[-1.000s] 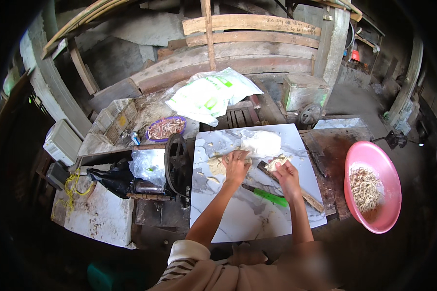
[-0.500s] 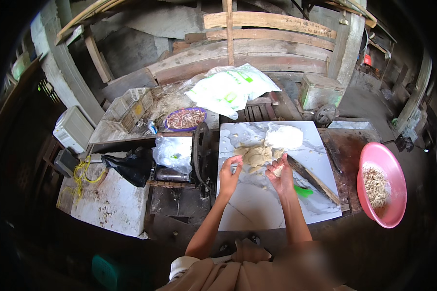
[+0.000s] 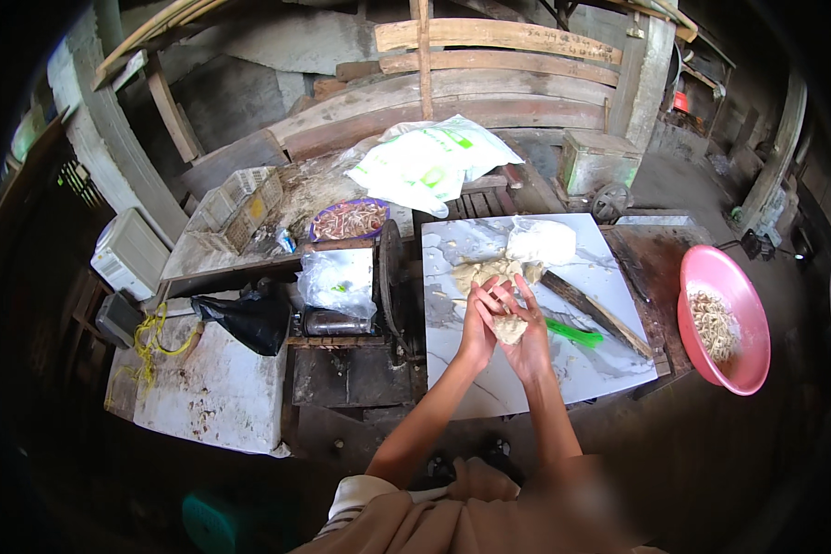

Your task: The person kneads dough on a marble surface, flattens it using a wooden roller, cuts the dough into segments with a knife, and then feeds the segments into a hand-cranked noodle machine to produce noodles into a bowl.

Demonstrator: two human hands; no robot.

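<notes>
My two hands are together above the marble-patterned board (image 3: 452, 388), cupped around a pale piece of dough (image 3: 509, 330). The dough lies in the palm of my right hand (image 3: 530, 349), whose fingers curve upward. My left hand (image 3: 476, 331) presses in from the left side, its fingertips meeting the right hand's fingers. Just beyond them a larger lump of dough (image 3: 471, 274) rests on the board, partly hidden by my fingers. Behind it sits a white plastic bag (image 3: 541, 242). A bright green object (image 3: 574, 332) and a long, dark-edged wooden bar (image 3: 600, 314) lie to the right.
A pink basin (image 3: 755, 323) with pale strips stands at the right. Left of the board is a machine with a wheel (image 3: 392, 286) and a roller (image 3: 332, 322). Farther back are a purple-rimmed tray (image 3: 349, 221), large white sacks (image 3: 425, 171) and a plastic crate (image 3: 235, 210).
My hands, apart before, have come together nearer to me. The piece of dough in my right hand is now between both. The green object shows more fully, and the view has shifted slightly.
</notes>
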